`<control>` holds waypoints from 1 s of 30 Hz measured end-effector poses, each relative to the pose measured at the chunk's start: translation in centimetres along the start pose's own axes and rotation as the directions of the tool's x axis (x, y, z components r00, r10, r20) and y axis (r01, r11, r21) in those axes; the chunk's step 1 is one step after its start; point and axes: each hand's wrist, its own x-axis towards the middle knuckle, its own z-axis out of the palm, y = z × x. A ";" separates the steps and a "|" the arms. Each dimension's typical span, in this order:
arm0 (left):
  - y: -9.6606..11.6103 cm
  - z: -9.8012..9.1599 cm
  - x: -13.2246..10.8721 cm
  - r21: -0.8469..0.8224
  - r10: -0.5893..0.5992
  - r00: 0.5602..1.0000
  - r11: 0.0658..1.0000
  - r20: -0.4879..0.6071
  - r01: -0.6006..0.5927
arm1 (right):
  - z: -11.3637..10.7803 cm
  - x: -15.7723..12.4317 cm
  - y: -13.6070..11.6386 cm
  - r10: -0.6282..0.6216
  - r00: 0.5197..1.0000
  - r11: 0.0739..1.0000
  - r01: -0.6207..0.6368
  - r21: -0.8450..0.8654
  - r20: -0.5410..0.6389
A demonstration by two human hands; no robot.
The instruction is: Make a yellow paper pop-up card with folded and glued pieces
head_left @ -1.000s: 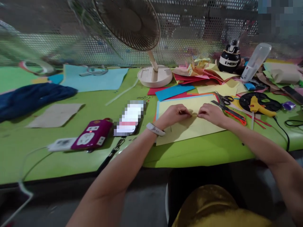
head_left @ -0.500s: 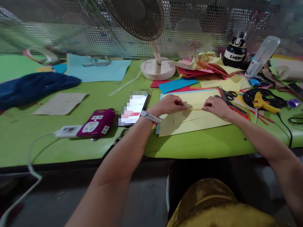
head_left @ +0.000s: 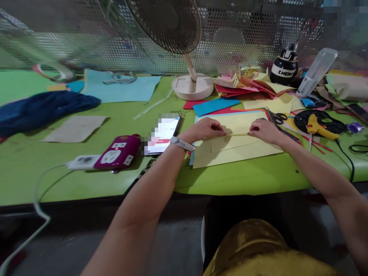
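My left hand (head_left: 207, 128), with a pale watch band on its wrist, pinches one end of a narrow band of yellow paper (head_left: 237, 134). The other end is between the closed fingertips of my right hand (head_left: 263, 131). Whether the band is a folded edge, a roll or a loose strip I cannot tell. Beneath both hands lie pale yellow sheets (head_left: 238, 157), with a light blue sheet showing at their left edge. Just right of my right hand are black-handled scissors (head_left: 281, 117) and an orange-and-black tool (head_left: 291, 137), partly hidden by the hand.
A phone (head_left: 164, 134) and a purple power adapter (head_left: 117, 153) lie to the left. Behind the sheets stands a fan (head_left: 192, 88). A yellow glue gun (head_left: 320, 128), a black bottle (head_left: 284, 69), a clear bottle (head_left: 317, 73) and crumpled paper (head_left: 255, 82) occupy the right side.
The view has tilted up slightly, so things sit a little lower in it. Both hands keep their pinch on the yellow paper, with hardly any movement.
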 end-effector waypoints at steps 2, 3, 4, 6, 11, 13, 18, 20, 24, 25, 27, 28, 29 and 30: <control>0.4 -0.4 -0.2 0.024 -0.030 0.999 0.999 0.035 0.029 | -0.1 0.0 0.0 0.000 1.000 1.000 0.000 0.005 0.003; 0.6 -0.6 -0.3 0.035 -0.051 0.997 0.998 0.057 0.049 | -0.1 0.1 0.0 0.001 1.000 1.000 -0.001 0.007 0.005; 0.9 -0.8 -0.4 0.046 -0.075 0.994 0.996 0.077 0.071 | -0.1 0.1 0.1 0.001 1.000 1.000 -0.001 0.007 0.008; 1.4 -1.2 -0.6 0.065 -0.118 0.987 0.992 0.106 0.111 | -0.1 0.1 0.1 0.002 1.000 1.000 -0.002 0.006 0.013; 1.6 -1.8 -0.8 0.090 -0.167 0.977 0.984 0.130 0.156 | 0.0 0.1 0.2 -0.006 1.000 1.000 0.006 0.005 0.012; 1.4 -2.0 -0.8 0.083 -0.185 0.972 0.981 0.146 0.174 | 0.0 0.1 0.2 -0.013 1.000 1.000 0.013 0.008 0.011; 0.6 -2.7 -0.8 0.093 -0.199 0.965 0.978 0.174 0.185 | -0.1 0.0 0.3 -0.017 1.000 1.000 0.017 0.007 0.016; 0.4 -2.9 -0.8 0.100 -0.204 0.962 0.977 0.184 0.188 | -0.1 0.0 0.5 -0.028 1.000 1.000 0.028 0.015 0.015; 0.3 -3.2 -0.8 0.104 -0.210 0.961 0.976 0.182 0.194 | -0.1 0.2 0.8 -0.044 0.999 0.999 0.043 0.011 0.015; 0.3 -3.2 -0.8 0.105 -0.212 0.961 0.975 0.177 0.196 | 0.0 0.2 0.9 -0.043 0.999 0.999 0.043 0.007 0.017; 0.3 -3.4 -0.7 0.115 -0.219 0.961 0.973 0.170 0.202 | 0.0 0.3 1.0 -0.038 0.999 0.999 0.038 0.003 0.019; 0.2 -3.5 -0.7 0.121 -0.225 0.959 0.971 0.172 0.206 | 0.0 0.3 1.0 -0.037 0.999 0.999 0.037 0.004 0.018; 0.0 -3.6 -0.7 0.125 -0.230 0.957 0.970 0.177 0.209 | 0.0 0.3 0.9 -0.036 0.999 0.999 0.036 0.006 0.016; -0.2 -3.7 -0.8 0.130 -0.232 0.955 0.969 0.183 0.211 | -0.1 0.3 0.9 -0.037 0.999 0.999 0.037 0.008 0.013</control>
